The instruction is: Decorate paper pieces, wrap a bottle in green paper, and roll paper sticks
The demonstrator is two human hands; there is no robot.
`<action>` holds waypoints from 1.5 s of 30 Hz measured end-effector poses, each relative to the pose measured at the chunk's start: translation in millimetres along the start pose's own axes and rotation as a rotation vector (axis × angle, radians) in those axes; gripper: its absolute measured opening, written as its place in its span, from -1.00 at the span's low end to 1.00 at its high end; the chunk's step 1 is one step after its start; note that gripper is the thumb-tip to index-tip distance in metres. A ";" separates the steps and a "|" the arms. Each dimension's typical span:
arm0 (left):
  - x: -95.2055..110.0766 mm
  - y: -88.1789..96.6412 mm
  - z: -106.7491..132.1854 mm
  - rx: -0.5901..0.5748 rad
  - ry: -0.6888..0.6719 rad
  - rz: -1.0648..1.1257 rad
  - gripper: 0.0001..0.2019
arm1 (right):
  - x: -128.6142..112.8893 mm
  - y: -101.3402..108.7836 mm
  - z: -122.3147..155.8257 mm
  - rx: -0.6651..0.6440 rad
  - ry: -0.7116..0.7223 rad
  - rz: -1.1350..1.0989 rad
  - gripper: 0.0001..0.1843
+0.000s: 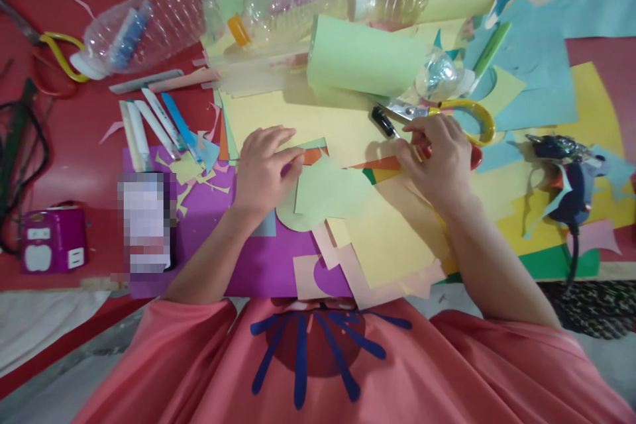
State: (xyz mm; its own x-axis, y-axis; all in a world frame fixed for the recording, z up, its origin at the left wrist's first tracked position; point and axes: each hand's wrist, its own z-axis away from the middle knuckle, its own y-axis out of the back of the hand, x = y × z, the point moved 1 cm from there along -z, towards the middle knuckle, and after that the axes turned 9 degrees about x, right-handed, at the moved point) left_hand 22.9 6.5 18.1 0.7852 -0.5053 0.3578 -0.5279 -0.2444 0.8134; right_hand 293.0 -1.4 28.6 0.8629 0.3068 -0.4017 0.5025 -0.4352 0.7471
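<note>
My left hand (265,172) hovers over the papers, fingers stretched and apart, with nothing visible in it. Close to its thumb are orange and green paper strips (317,155). A pale green cut paper piece (330,189) lies between my hands, overlapping a rounded green piece (291,212). My right hand (440,162) is closed, its thumb and fingers around a marker with a black cap (383,121); the marker's far end is hidden by the hand. Beside and partly behind that hand lie scissors (470,116) with yellow and red handles.
Plastic bottles (154,20) and a green paper-wrapped cylinder (365,56) lie at the back. Several markers (156,119), paper scraps and a phone (146,222) are at left, near a purple sharpener-like box (53,238). A dark corded tool (571,185) lies at right.
</note>
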 end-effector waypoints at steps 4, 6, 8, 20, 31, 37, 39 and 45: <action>-3.2 -2.5 0.6 0.006 0.024 -0.035 -0.75 | -8.7 -5.6 5.0 -0.021 0.139 -0.140 -0.89; -2.7 -2.7 0.4 -0.012 0.042 -0.015 -0.75 | -14.5 -8.3 7.0 -0.113 0.209 -0.213 -0.84; -2.4 -1.8 -0.5 -0.028 0.068 -0.003 -0.74 | -20.2 -10.6 8.0 -0.193 0.272 -0.276 -0.78; -5.4 4.4 -3.2 0.008 0.177 -0.007 -0.79 | -29.7 -18.6 7.4 -0.247 0.325 -0.346 -0.75; -23.6 4.4 -1.8 0.150 0.165 -0.072 -0.66 | -56.6 -66.3 -45.6 -0.362 0.399 -0.016 -0.76; -25.2 4.4 -3.6 0.108 0.214 -0.031 -0.68 | -54.5 -79.3 -55.8 -0.371 0.363 -0.028 -0.70; -24.3 4.9 -4.3 0.093 0.226 -0.018 -0.69 | -53.1 -79.4 -56.6 -0.392 0.367 -0.026 -0.72; -24.0 6.2 -5.0 0.054 0.247 -0.032 -0.72 | -51.7 -78.4 -59.2 -0.397 0.385 -0.013 -0.70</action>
State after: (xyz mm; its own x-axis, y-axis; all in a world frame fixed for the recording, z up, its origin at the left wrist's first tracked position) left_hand 2.4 21.2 16.9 0.8538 -0.2809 0.4383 -0.5124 -0.3042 0.8031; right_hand 205.8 67.0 22.1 0.7370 0.6298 -0.2453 0.3897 -0.0994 0.9155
